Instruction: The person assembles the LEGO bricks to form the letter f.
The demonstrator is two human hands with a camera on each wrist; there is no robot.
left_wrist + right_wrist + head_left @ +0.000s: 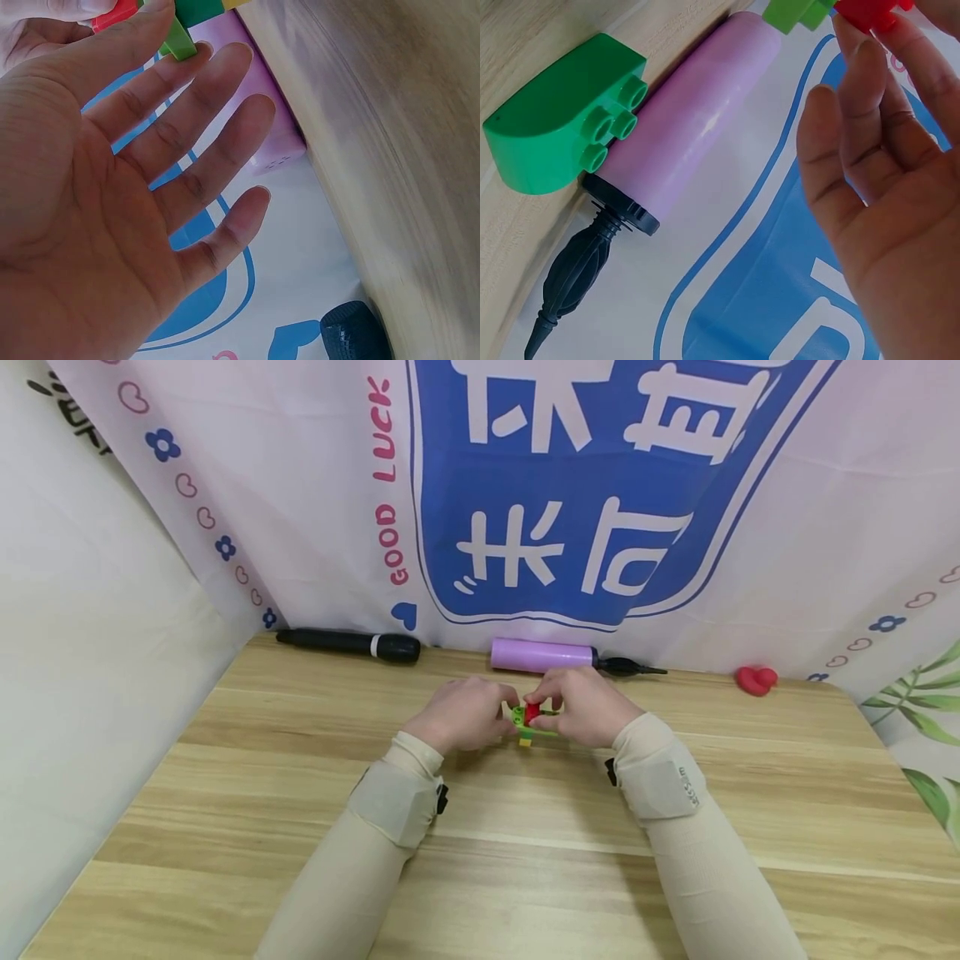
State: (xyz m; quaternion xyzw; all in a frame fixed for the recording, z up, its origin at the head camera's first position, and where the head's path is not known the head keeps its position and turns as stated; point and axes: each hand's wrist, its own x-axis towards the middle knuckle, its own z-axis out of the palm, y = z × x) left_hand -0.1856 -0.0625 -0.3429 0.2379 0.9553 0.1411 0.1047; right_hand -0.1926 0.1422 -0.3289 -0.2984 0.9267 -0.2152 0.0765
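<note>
In the head view, my left hand pinches the left end of a light green toy building plate between thumb and index finger. Its other fingers spread out in the left wrist view. A dark green brick and a yellow brick sit under the plate. My right hand pinches a small red brick at the plate; whether it is pressed fully onto the studs is hidden by fingers. A dark green, round-ended brick shows in the right wrist view, hidden behind my right hand in the head view.
Along the table's back edge lie a black pump-like object, a purple hand pump with a black nozzle, and a red rounded object. A printed white cloth hangs behind the wooden table.
</note>
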